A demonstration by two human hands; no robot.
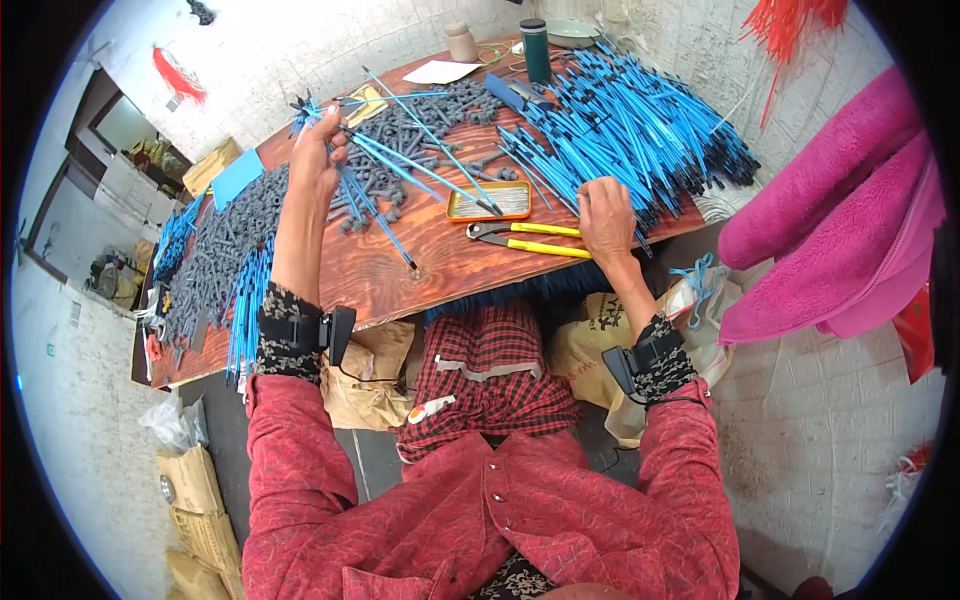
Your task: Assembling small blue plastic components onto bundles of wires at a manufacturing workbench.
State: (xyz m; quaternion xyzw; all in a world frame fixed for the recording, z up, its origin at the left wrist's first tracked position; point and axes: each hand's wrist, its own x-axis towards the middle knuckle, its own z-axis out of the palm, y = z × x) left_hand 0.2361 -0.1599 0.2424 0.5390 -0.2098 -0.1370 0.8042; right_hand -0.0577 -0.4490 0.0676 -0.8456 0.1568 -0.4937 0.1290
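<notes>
My left hand (320,148), raised over the left side of the wooden table (385,285), is closed around a bundle of thin blue rods (385,155) with black tips, which fan out to the right and downward. My right hand (606,218) rests at the front edge of a large heap of blue rods (650,115). Its fingers are curled in, and what they hold, if anything, is hidden. Just left of it lie yellow-handled pincers (535,240). Behind these sits a shallow yellow tin (512,204) with small, thin, silvery pieces. Grey plastic connectors (230,235) lie heaped beneath and around my left arm.
A green thermos (536,52), a beige jar (460,43) and a pale bowl (573,33) stand at the table's back. Magenta fleece (830,200) hangs at the right. More blue rods (250,300) lie by the left front edge. Paper sacks (375,375) stand below.
</notes>
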